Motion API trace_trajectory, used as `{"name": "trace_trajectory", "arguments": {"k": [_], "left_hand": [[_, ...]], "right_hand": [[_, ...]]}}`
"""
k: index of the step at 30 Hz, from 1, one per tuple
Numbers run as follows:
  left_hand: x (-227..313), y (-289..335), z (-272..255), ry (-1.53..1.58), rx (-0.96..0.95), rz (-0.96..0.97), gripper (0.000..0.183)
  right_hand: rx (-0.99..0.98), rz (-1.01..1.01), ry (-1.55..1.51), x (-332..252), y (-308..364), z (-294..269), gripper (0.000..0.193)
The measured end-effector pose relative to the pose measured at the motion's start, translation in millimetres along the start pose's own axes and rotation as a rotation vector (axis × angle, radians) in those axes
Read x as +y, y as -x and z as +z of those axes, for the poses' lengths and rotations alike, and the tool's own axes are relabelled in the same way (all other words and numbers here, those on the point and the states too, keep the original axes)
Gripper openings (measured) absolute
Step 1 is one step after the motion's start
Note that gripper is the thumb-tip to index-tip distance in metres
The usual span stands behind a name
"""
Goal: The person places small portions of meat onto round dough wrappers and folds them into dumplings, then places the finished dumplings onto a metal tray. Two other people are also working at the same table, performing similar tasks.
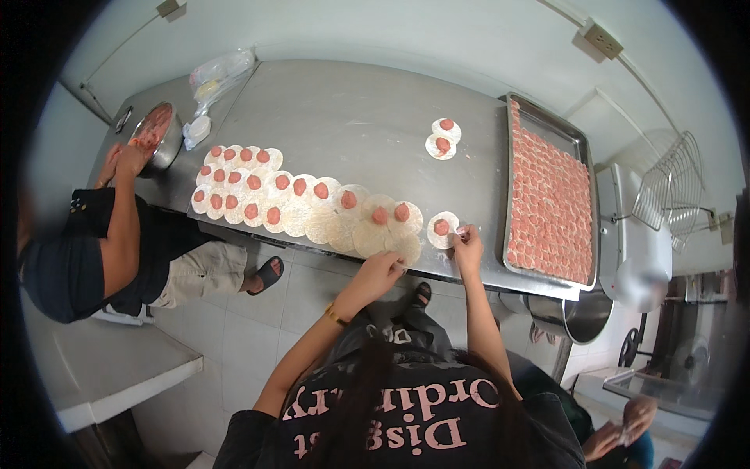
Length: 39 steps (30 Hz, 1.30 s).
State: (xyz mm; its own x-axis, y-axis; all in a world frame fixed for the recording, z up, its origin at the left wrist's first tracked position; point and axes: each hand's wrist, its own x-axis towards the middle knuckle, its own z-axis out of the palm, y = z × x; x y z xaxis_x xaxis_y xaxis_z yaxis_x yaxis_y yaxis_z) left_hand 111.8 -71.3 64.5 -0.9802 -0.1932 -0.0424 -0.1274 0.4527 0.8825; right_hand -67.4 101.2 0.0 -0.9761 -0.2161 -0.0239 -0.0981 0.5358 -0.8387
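Note:
Rows of thin round dumpling wrappers overlap along the near edge of the steel table, many topped with a pink ball of meat filling. My left hand is closed in a pinch at the near rim of the rightmost wrappers; what its fingertips hold is too small to make out. To the right, a single wrapper lies flat with a lump of filling on it. My right hand pinches the right edge of that wrapper. Two more filled wrappers lie farther back, overlapping each other.
A large metal tray on the right holds close rows of pink filled pieces. At the far left, a co-worker reaches into a steel bowl of meat. Plastic bags lie behind it. Another person's hands show at lower right.

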Motion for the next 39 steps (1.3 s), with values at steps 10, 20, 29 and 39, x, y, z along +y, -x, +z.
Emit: {"name": "trace_trajectory", "arguments": {"k": [10,20,29,39], "left_hand": [[0,-110,66,-0.416,0.105,0.136,0.014],[-15,-130,94,-0.076,-0.028,0.035,0.017],[-10,-120,99,0.960,-0.090,-0.255,0.033],[-2,-113,78,0.912,-0.128,-0.162,0.024]], "right_hand": [[0.183,0.174,-0.055,32,26,-26,0.034],[0.112,0.387,-0.694,43,20,-21,0.029],[-0.063,0.376,-1.041,20,32,-36,0.041],[-0.025,0.304,-1.106,2,24,-30,0.029]]}}
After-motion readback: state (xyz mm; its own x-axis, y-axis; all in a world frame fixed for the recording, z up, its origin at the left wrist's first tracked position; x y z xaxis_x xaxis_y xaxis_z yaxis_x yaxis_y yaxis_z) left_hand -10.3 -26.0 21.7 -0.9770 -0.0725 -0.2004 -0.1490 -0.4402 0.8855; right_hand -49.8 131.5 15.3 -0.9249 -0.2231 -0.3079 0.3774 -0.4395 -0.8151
